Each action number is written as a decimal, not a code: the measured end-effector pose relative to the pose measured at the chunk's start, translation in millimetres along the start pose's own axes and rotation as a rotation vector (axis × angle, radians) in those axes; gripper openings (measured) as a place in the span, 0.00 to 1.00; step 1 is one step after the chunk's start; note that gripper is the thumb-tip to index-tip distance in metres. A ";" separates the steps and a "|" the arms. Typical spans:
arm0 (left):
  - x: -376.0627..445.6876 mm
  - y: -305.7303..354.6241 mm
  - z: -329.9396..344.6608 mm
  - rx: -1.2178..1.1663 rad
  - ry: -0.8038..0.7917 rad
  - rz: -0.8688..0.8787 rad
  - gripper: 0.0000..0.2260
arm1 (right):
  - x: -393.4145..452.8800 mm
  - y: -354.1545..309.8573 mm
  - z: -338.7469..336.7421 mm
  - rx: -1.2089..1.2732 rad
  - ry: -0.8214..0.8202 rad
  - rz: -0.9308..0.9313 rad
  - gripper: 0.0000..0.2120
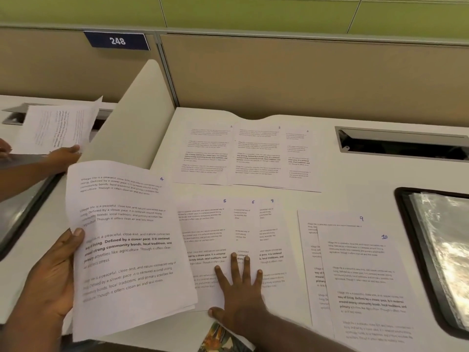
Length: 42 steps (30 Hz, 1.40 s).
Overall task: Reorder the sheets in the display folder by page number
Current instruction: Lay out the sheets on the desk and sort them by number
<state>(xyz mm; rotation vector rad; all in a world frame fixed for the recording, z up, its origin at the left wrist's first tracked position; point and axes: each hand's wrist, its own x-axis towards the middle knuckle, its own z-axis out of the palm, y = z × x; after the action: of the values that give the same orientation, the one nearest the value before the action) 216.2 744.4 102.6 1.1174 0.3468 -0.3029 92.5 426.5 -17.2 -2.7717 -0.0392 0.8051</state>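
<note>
My left hand [48,280] grips the sheet numbered 4 [127,245] by its left edge and holds it tilted above the desk at the lower left. My right hand [238,293] lies flat with fingers spread on the overlapping sheets 5, 6 and 7 [228,232] in the middle. Sheets 1, 2 and 3 [243,153] lie fanned in a row behind them. Sheets 9 [309,240] and 10 [365,280] overlap at the right. The black display folder [441,250] with shiny plastic sleeves lies open at the far right edge.
The white desk [355,174] has a cable slot [403,143] at the back right. A white divider [137,118] separates a neighbouring desk where another person's hand [63,156] holds a sheet [58,128]. A tan partition wall carries a sign reading 248 [117,41].
</note>
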 end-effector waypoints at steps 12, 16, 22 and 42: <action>-3.2 10.0 -2.7 -0.021 -0.021 -0.009 0.41 | 20.6 -45.0 -17.9 0.007 -0.115 -0.030 0.42; -3.9 12.1 4.1 -0.014 -0.031 0.028 0.42 | 25.4 -53.1 -16.7 0.032 -0.122 -0.029 0.42; 0.1 11.5 20.8 -0.010 -0.063 0.018 0.42 | -0.9 1.4 -45.1 0.155 0.065 0.055 0.50; 3.3 -22.4 125.7 0.028 -0.178 -0.057 0.34 | -122.5 173.5 17.3 0.193 0.064 0.647 0.39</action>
<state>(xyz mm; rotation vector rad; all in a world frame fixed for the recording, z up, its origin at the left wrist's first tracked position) 225.0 620.6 132.6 1.1008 0.2178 -0.4560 -28.1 250.9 -10.6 -2.6234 0.9325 0.7952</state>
